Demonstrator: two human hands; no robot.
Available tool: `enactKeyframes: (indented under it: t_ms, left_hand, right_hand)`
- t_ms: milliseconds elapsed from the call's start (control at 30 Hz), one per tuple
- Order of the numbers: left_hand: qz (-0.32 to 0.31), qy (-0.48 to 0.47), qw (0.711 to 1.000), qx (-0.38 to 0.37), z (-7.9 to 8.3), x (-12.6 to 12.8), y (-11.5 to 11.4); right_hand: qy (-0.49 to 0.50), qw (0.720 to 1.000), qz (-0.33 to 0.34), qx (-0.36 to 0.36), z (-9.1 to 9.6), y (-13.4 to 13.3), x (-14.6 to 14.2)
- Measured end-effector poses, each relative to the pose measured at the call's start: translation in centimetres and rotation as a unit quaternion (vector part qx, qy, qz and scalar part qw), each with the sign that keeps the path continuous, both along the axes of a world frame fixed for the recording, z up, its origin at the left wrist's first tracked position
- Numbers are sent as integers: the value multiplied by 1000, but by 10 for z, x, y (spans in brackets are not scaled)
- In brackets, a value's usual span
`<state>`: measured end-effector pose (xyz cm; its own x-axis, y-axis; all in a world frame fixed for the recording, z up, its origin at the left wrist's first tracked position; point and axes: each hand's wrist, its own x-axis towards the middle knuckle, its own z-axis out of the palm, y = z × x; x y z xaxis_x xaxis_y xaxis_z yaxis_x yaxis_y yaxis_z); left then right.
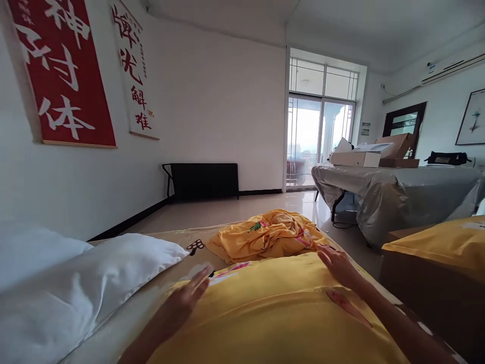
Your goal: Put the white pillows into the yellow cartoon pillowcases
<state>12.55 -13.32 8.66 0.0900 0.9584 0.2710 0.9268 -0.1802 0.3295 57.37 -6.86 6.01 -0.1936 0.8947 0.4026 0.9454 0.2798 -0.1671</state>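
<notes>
A plump yellow pillow (pixel 273 308) with a printed pattern lies in front of me on the bed (pixel 166 242). My left hand (pixel 189 293) rests flat on the pillow's left edge, fingers stretched out. My right hand (pixel 339 265) lies flat on its upper right corner, fingers also extended. Neither hand holds anything. Just beyond the pillow a crumpled yellow cloth (pixel 269 235) with a floral print is heaped on the bed.
White pillows (pixel 83 283) lie on the bed at the left by the wall. At the right stands a brown box (pixel 435 288) topped with yellow cloth. Behind it is a covered table (pixel 397 192) carrying cardboard boxes (pixel 373 154). A black rack (pixel 204 179) stands against the far wall.
</notes>
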Motion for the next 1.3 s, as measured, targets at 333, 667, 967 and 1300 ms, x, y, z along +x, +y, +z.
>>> enactKeyframes:
  t_ms: [333,667,967,1300]
  left_hand:
    - [-77,92,992,39,-59,53,-32]
    - [69,216,974,10,-125,-64,-66]
    - [132,149,970,142,-26,33,-95]
    - [20,151,985,82,-108,31,-130]
  right_hand:
    - [1,974,207,-88,-30,-65,-20]
    - [-13,987,69,-142,-93,-66,99]
    - [-33,999,-7,16,-16,-122,44]
    - [-35,988,150,-25,-53,-152,-3]
